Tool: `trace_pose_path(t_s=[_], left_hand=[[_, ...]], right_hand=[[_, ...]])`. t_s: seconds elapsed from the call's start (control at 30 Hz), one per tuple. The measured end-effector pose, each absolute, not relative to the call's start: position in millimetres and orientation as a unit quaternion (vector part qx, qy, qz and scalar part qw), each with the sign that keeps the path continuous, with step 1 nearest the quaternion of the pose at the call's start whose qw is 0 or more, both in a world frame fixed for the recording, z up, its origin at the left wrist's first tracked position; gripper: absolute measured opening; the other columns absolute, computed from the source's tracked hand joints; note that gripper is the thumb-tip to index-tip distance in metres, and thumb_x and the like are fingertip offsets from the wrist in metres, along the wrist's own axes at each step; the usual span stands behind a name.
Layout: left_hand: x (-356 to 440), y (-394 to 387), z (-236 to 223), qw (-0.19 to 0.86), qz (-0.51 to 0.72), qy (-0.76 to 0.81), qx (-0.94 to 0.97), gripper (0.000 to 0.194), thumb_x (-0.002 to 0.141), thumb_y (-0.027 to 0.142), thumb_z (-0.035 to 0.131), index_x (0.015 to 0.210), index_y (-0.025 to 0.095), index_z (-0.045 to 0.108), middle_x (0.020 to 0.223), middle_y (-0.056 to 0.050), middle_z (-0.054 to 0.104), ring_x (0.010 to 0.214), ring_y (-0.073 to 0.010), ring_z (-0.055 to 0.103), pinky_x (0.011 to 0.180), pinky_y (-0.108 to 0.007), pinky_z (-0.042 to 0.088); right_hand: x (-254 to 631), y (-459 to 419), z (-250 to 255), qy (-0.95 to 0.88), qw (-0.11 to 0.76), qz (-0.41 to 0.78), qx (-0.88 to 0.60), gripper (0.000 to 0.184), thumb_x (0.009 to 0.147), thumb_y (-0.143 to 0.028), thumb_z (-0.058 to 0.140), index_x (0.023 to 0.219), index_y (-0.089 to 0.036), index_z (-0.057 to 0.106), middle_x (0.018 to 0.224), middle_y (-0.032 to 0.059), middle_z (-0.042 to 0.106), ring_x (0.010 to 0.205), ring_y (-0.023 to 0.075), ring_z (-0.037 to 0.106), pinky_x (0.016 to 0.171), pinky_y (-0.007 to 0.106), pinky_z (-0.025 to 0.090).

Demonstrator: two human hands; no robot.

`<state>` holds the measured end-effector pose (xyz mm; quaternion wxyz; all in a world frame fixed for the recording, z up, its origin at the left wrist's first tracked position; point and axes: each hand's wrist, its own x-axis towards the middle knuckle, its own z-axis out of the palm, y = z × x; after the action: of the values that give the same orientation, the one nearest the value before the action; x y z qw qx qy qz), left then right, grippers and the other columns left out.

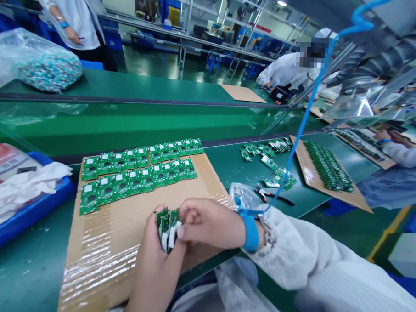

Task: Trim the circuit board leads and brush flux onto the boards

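Note:
A small stack of green circuit boards (164, 225) with white pads stands on edge in my left hand (160, 269), whose fingers and thumb wrap round its sides. My right hand (208, 225) pinches the nearest board of the stack between thumb and curled fingers, at its right side. Both hands are over the front part of a brown cardboard sheet (121, 244). Beyond them, two rows of circuit boards (120, 184) lie flat on that sheet, white squares facing up. A blue wrist strap (250, 232) with a coiled cord circles my right wrist.
Loose boards (270, 161) and cutting pliers (275, 195) lie on the green bench to the right. Another cardboard (311, 167) carries densely packed boards. At left sits a blue tray (47, 199) with a white cloth. The blue cord (308, 105) hangs across the right side. Other people work nearby.

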<state>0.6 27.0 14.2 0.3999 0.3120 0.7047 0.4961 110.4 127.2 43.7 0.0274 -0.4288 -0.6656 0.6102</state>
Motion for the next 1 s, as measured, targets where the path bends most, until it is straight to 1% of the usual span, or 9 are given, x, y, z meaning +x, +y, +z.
trace_pose_path(t_s=[0.13,0.27,0.4,0.5,0.6,0.73,0.83,0.9,1.0], left_hand=[[2.6,28.2,9.6,0.358,0.466,0.711,0.385,0.063,0.071,0.027,0.06,0.131,0.018,0.041,0.125,-0.015,0.055,0.112,-0.0323,0.053,0.092,-0.044,0.039],[3.0,24.0,7.7,0.395,0.482,0.681,0.384,0.065,0.076,0.037,0.061,0.134,0.02,0.038,0.133,-0.013,0.049,0.12,-0.0304,0.047,0.098,-0.042,0.035],[-0.7,22.2,4.6,0.466,0.505,0.64,0.343,0.057,0.077,0.041,0.064,0.128,0.023,0.046,0.122,-0.009,0.056,0.111,-0.0265,0.052,0.091,-0.034,0.04],[-3.3,24.9,-3.4,0.489,0.512,0.625,0.329,0.042,0.081,0.043,0.059,0.117,0.021,0.052,0.092,-0.005,0.061,0.081,-0.0203,0.057,0.074,-0.03,0.044],[-2.7,29.3,-9.6,0.506,0.545,0.609,0.277,0.034,0.08,0.044,0.059,0.105,0.021,0.055,0.072,0.001,0.055,0.061,-0.0149,0.048,0.058,-0.026,0.04],[0.9,32.5,-5.2,0.503,0.586,0.6,0.207,0.032,0.075,0.041,0.065,0.1,0.023,0.056,0.08,0.001,0.057,0.062,-0.0128,0.047,0.054,-0.024,0.037],[2.8,32.0,-0.2,0.507,0.579,0.607,0.197,0.034,0.072,0.041,0.067,0.098,0.022,0.058,0.074,0.0,0.056,0.063,-0.014,0.048,0.055,-0.025,0.038],[2.9,31.1,0.1,0.511,0.574,0.61,0.194,0.036,0.071,0.042,0.067,0.099,0.021,0.059,0.072,0.0,0.055,0.063,-0.0148,0.049,0.054,-0.025,0.038],[1.3,29.9,-1.8,0.516,0.57,0.612,0.188,0.038,0.071,0.044,0.068,0.099,0.02,0.059,0.075,-0.001,0.057,0.064,-0.0147,0.049,0.054,-0.025,0.038]], right_hand=[[108.1,106.7,36.0,-0.675,0.061,0.602,-0.423,0.032,0.062,-0.037,0.072,0.068,-0.019,0.047,0.06,-0.0043,0.054,0.057,0.0094,0.05,0.05,0.019,0.038],[110.3,114.2,37.6,-0.653,0.062,0.63,-0.416,0.02,0.067,-0.028,0.065,0.068,-0.019,0.047,0.058,-0.0046,0.052,0.056,0.0091,0.05,0.051,0.02,0.039],[115.6,122.0,42.0,-0.59,0.014,0.705,-0.393,0.003,0.073,-0.017,0.051,0.071,-0.017,0.049,0.058,-0.0043,0.054,0.054,0.0075,0.053,0.051,0.018,0.041],[119.6,130.3,41.9,-0.59,-0.008,0.705,-0.393,0.009,0.074,-0.01,0.045,0.07,-0.016,0.051,0.058,-0.0042,0.055,0.05,0.0058,0.052,0.048,0.016,0.041],[124.4,151.9,40.7,-0.624,0.025,0.643,-0.444,0.009,0.074,-0.01,0.046,0.073,-0.016,0.052,0.056,-0.005,0.056,0.044,0.0059,0.048,0.044,0.017,0.042],[130.9,203.6,32.7,-0.656,0.103,0.511,-0.546,0.01,0.075,-0.009,0.045,0.071,-0.016,0.052,0.053,-0.0048,0.054,0.041,0.0059,0.046,0.042,0.017,0.038],[130.8,239.6,19.1,-0.671,0.126,0.429,-0.592,0.011,0.074,-0.01,0.049,0.065,-0.016,0.052,0.045,-0.0052,0.048,0.041,0.0074,0.047,0.044,0.019,0.036],[127.5,253.8,10.4,-0.685,0.127,0.38,-0.609,0.01,0.07,-0.012,0.054,0.061,-0.016,0.055,0.045,-0.0043,0.049,0.046,0.0091,0.052,0.049,0.02,0.039],[121.6,260.2,3.5,-0.706,0.13,0.322,-0.618,0.004,0.067,-0.014,0.06,0.065,-0.016,0.063,0.057,-0.0016,0.06,0.064,0.0121,0.059,0.063,0.021,0.043]])
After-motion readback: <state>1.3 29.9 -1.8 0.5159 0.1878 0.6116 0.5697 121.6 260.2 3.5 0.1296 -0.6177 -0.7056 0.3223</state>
